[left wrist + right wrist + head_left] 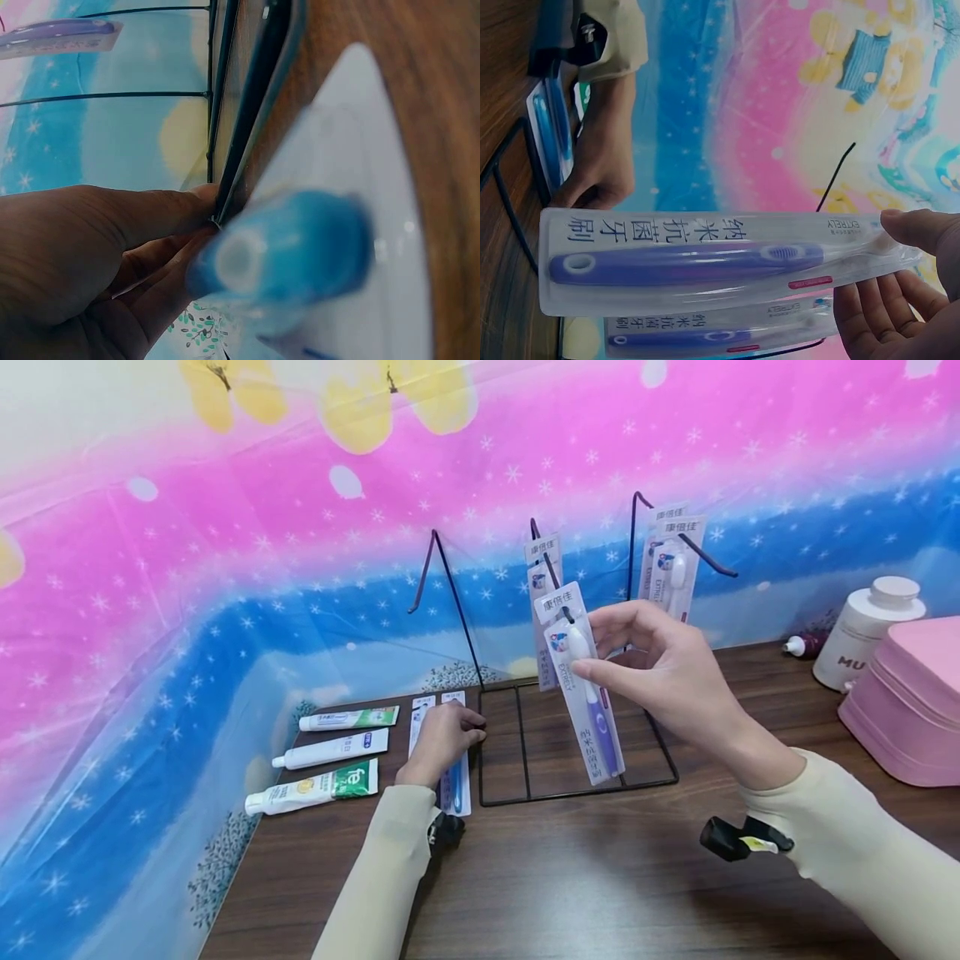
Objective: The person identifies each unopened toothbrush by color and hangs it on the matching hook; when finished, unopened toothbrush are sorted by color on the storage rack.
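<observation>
My right hand (667, 668) pinches a packaged purple toothbrush (690, 262) near the top of its card, between thumb and fingers. The card hangs upright, slightly tilted, at the tip of the middle hook of a black wire rack (528, 743). Behind it on that hook is another purple packaged toothbrush (705, 330). At the rack's left side my left hand (97, 255) pinches the base wire between thumb and fingers. Under and beside this hand lie two packaged toothbrushes, one with a blue handle (457, 785), partly hidden by the hand.
Several packaged toothbrushes (678, 581) hang on the right hook; the left hook (423, 572) is bare. Toothpaste tubes (315, 787) lie at the left. On the right stand a white bottle (862, 639) and a pink case (907, 710), with a small dark tube (806, 645) behind.
</observation>
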Available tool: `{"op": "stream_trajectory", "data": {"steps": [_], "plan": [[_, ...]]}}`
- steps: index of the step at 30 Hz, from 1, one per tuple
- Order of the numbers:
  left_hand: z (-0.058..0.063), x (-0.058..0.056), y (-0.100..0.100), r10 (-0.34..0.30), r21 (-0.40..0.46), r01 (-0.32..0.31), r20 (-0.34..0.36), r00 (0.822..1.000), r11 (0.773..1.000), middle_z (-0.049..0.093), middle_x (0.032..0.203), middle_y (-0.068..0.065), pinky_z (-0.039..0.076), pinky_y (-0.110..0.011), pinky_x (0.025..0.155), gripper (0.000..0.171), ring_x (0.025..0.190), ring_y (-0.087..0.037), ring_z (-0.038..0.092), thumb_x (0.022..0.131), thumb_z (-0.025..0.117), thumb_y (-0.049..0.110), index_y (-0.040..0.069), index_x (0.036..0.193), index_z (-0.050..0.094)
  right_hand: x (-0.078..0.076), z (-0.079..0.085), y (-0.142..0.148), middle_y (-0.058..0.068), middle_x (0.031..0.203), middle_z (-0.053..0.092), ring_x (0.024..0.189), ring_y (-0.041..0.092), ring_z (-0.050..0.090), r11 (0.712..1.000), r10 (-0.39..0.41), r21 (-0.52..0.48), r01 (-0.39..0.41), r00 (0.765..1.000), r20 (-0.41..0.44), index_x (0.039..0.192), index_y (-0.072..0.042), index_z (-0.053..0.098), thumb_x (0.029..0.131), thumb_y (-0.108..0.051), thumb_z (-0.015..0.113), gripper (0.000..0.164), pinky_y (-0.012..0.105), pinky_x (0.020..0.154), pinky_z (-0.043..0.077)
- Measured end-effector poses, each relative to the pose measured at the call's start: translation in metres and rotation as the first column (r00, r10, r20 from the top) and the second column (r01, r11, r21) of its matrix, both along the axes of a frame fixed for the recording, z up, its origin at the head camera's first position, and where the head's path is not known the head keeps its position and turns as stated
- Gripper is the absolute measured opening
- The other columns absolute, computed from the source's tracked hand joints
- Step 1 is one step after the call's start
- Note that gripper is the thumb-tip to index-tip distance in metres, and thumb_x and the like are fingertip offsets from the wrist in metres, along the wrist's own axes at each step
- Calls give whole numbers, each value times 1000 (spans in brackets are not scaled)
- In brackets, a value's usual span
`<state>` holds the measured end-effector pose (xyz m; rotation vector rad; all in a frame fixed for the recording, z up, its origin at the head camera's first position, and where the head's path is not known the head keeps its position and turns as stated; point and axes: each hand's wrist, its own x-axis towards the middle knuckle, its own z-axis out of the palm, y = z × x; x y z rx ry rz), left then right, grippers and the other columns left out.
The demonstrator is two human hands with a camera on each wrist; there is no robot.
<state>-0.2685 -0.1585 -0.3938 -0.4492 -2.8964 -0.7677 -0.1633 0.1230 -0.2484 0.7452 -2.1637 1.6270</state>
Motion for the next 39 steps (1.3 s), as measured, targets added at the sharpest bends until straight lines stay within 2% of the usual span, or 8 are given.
{"op": "stream_trajectory", "data": {"steps": [5,12,19,25,33,39], "plan": [[-1,1,-3,2,5,-2,-8,1000,1000,66,98,-6,55,-29,68,17,83,-17,66,87,74,9,5,103,76,-8,1,-8,8,103,66,89,23,62,1000,-10,12,10,1000,-24,119,-1,58,85,-2,73,37,30,78,54],[-2,1,-3,-11,1,11,-25,1000,1000,67,99,-7,55,-29,69,16,84,-18,66,86,74,7,4,102,76,-40,-15,-7,-5,103,67,93,14,62,997,-70,20,70,997,-16,119,-14,59,85,-25,77,40,30,80,53],[-1,1,-2,-13,8,13,-14,1000,1000,66,99,-8,55,-29,68,17,83,-18,66,87,73,8,4,103,76,-58,-18,-8,-5,101,67,93,13,62,996,-92,10,92,996,-22,121,-15,58,85,-32,77,44,35,81,53],[0,1,-2,-18,5,18,-17,1000,1000,66,98,-7,55,-28,67,17,83,-18,66,87,74,8,4,103,76,-63,-15,-11,-1,106,66,94,13,61,990,-139,29,140,990,-12,125,-12,57,85,-29,76,47,34,84,51],[0,-1,0,-15,3,15,-15,1000,1000,66,99,-7,55,-28,69,17,84,-17,67,86,74,8,5,103,76,-49,3,-20,10,110,63,97,21,61,983,-176,47,176,984,-13,125,-2,55,87,-14,74,44,39,86,49],[0,-1,1,-6,-6,5,-7,1000,1000,66,99,-7,55,-28,69,17,84,-17,66,87,74,8,5,103,76,-64,-7,-17,4,112,62,99,17,60,981,-184,56,184,983,-6,127,-9,56,86,-26,76,48,38,87,47]]}}
